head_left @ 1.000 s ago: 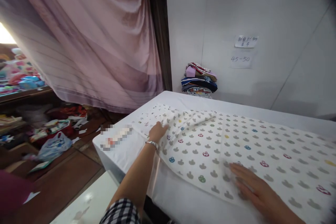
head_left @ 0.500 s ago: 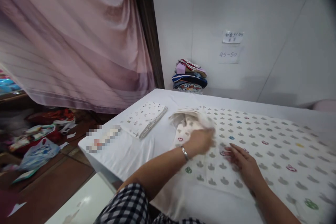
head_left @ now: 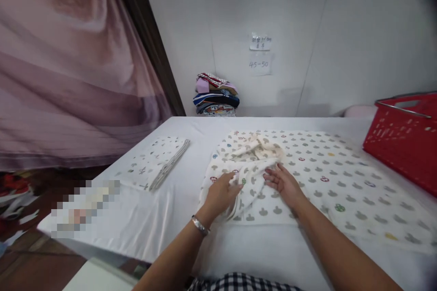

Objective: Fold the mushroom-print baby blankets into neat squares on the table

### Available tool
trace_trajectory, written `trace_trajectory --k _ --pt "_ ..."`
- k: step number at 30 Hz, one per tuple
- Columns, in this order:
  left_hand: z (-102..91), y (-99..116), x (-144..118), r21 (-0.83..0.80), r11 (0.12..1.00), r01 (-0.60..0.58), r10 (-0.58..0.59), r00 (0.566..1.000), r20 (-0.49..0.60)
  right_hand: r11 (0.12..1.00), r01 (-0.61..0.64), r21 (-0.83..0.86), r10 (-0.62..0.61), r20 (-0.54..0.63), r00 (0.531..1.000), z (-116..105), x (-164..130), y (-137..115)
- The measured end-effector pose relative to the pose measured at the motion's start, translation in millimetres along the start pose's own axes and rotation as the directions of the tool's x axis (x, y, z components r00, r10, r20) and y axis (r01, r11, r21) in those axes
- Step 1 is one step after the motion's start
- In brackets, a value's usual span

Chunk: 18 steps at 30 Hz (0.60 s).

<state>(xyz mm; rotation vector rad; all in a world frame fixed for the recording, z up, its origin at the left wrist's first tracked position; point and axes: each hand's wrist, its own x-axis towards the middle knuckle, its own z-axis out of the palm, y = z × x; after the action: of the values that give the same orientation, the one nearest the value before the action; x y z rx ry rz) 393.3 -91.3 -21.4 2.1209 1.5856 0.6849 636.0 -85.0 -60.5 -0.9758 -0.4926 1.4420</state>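
A white cloth [head_left: 327,159] printed with grey shapes and a few coloured ones lies spread over the table. Its left part is rumpled into a loose raised fold [head_left: 259,154]. My left hand [head_left: 220,193], with a silver bracelet at the wrist, rests on the cloth left of this fold, thumb and fingers apart. On the fold's right side is my right hand [head_left: 287,186], fingers loosely bent and touching the cloth. I see no firm grip in either hand. A folded white cloth [head_left: 153,159] with small prints lies farther left.
The white-covered table [head_left: 184,129] runs along a wall with paper notes [head_left: 260,52]. A stack of folded fabrics [head_left: 216,95] stands at its far edge. At the right is a red basket [head_left: 403,141]. A pink curtain [head_left: 78,63] hangs left; a blurred-out item [head_left: 85,209] lies at the front left corner.
My view has turned right, bringing the red basket in. My left hand has moved from the bunched, lifted cloth down toward me; that bunch now lies lower and more spread out.
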Motion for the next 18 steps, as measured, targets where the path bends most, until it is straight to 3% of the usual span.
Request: trace_trajectory --k 5,8,11,14,18 --pt "16.3 8 -12 -0.027 1.0 0.015 -0.011 0.989 0.144 0.999 0.034 0.017 -0.035 0.032 0.999 -7 3 4" --pt "24.5 12 -12 -0.059 0.998 0.014 -0.005 0.99 0.144 0.99 0.118 -0.072 -0.125 -0.094 0.988 -16 12 2" --pt "35.9 11 -14 -0.125 0.992 -0.015 0.027 0.995 0.096 0.927 0.221 -0.302 -0.294 -0.226 0.929 -23 24 -11" --pt "47.6 8 -19 -0.133 0.976 -0.174 0.182 0.982 0.046 0.807 0.261 -0.529 -0.405 -0.175 0.898 -23 38 -31" --pt "54.0 9 -27 0.021 0.892 -0.451 0.445 0.886 0.134 0.707 0.195 -0.679 -0.363 -0.113 0.925 -8 59 -59"
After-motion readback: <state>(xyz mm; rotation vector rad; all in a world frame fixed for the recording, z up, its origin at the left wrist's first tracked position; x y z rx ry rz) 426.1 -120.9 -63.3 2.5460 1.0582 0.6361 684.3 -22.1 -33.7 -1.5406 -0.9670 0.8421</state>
